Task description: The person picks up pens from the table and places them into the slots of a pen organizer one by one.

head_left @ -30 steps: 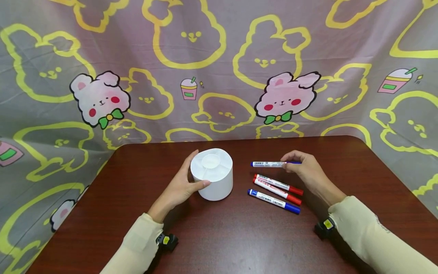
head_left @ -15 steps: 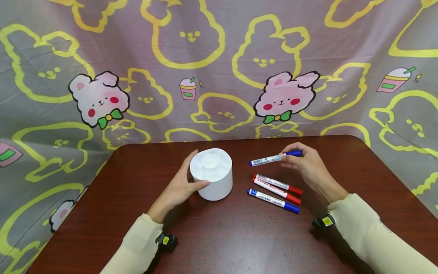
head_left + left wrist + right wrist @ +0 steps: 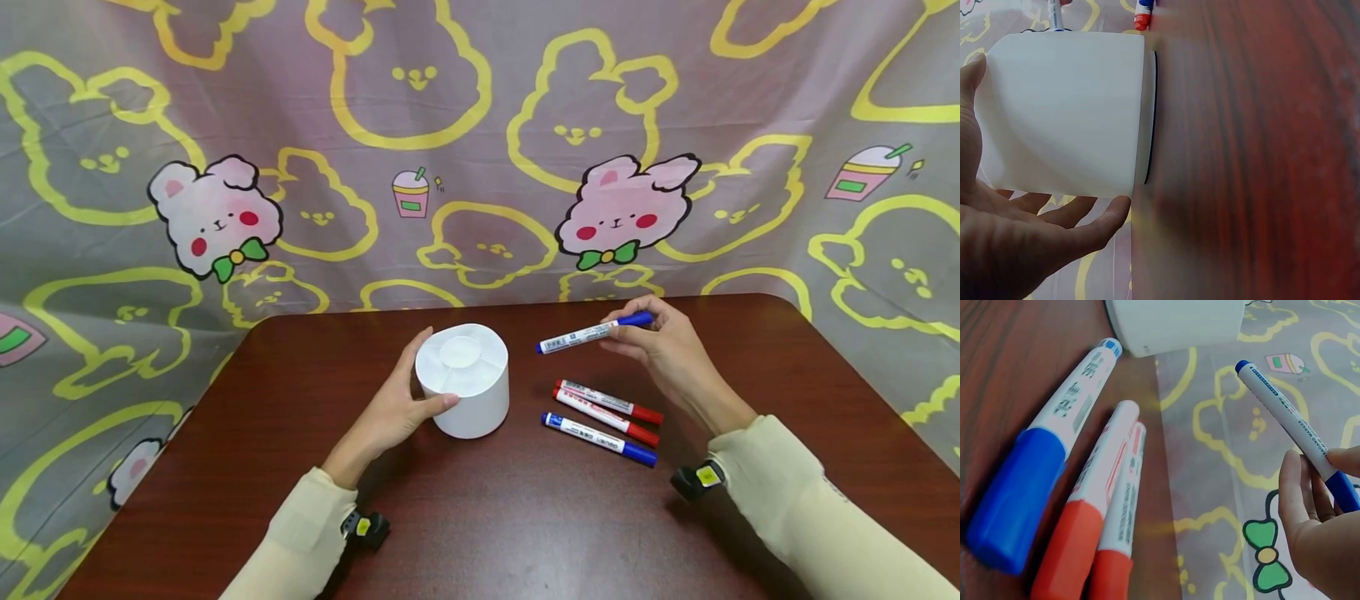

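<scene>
A white round holder (image 3: 463,381) with divided compartments stands on the dark wooden table (image 3: 480,517). My left hand (image 3: 397,404) cups its left side, thumb and fingers curled round the wall (image 3: 1066,119). My right hand (image 3: 660,346) pinches a blue-capped marker (image 3: 592,333) near its cap and holds it above the table, its far end pointing left toward the holder; the marker (image 3: 1291,422) is tilted. Two red-capped markers (image 3: 609,407) and another blue-capped marker (image 3: 598,438) lie side by side on the table below my right hand.
A patterned cloth with rabbits (image 3: 480,150) hangs behind the table and drapes past its left and right edges. The lying markers (image 3: 1079,494) sit just right of the holder (image 3: 1175,322).
My right hand has lifted the blue-capped marker off the table and carried it up and slightly left. The left hand and the holder have stayed in place.
</scene>
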`<move>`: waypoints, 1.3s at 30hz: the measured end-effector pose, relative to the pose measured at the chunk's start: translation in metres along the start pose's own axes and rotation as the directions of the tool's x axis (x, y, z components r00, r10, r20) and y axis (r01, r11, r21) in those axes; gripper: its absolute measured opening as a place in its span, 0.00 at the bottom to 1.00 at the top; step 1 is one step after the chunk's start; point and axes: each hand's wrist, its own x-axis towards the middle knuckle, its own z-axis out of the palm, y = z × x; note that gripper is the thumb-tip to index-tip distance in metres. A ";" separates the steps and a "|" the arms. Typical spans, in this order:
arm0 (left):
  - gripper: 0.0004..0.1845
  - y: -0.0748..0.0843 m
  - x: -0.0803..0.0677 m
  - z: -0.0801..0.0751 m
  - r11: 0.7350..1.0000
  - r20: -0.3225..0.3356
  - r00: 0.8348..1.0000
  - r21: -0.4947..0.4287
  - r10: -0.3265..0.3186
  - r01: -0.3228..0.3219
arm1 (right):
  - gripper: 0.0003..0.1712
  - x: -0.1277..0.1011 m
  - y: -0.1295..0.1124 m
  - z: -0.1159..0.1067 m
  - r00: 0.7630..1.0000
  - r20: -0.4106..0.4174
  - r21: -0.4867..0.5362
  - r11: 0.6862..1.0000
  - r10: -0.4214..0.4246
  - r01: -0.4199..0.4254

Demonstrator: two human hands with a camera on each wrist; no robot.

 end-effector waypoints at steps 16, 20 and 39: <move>0.60 0.001 0.001 -0.001 1.000 0.007 1.000 -0.023 0.016 -0.016 | 0.09 0.008 -0.010 0.026 1.000 0.026 0.010 1.000 -0.012 0.012; 0.59 0.001 0.001 -0.001 1.000 0.006 1.000 -0.025 0.018 -0.018 | 0.09 0.010 -0.012 0.034 1.000 0.028 0.008 1.000 -0.008 0.008; 0.59 -0.002 0.002 0.000 0.996 0.025 0.999 -0.083 0.034 -0.032 | 0.11 0.021 -0.010 0.067 0.999 0.043 -0.162 0.986 0.030 -0.023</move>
